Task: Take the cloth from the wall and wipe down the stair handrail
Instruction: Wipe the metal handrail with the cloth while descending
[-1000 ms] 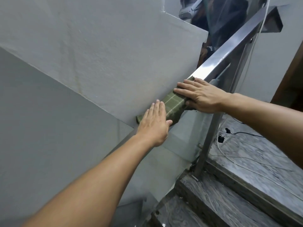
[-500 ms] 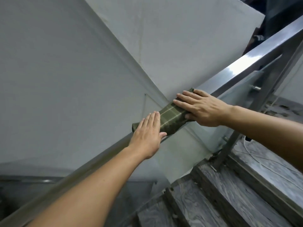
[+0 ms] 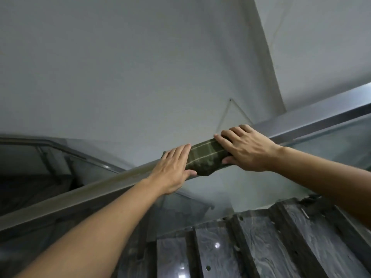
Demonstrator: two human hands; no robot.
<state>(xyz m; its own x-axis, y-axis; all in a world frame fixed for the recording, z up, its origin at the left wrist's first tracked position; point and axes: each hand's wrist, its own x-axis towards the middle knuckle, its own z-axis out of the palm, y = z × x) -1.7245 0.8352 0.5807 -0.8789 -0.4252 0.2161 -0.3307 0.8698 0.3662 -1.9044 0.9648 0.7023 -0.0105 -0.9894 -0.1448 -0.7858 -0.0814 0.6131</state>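
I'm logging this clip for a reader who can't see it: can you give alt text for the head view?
Both hands press a folded green plaid cloth onto a sloping metal handrail, the left hand flat on its lower end and the right hand curled over its upper end. A grey wall rises behind, and dark stone stairs lie below.

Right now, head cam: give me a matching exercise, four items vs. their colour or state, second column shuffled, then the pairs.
Column one:
1. cloth
2. handrail
3. left hand
4. stair treads

Column two:
A. dark veined stone, glossy
B. flat on the rail, palm down, at the cloth's lower end
C. olive green with pale check lines, draped over the rail
D. grey metal bar sloping up to the right

Pairs: 1-C, 2-D, 3-B, 4-A
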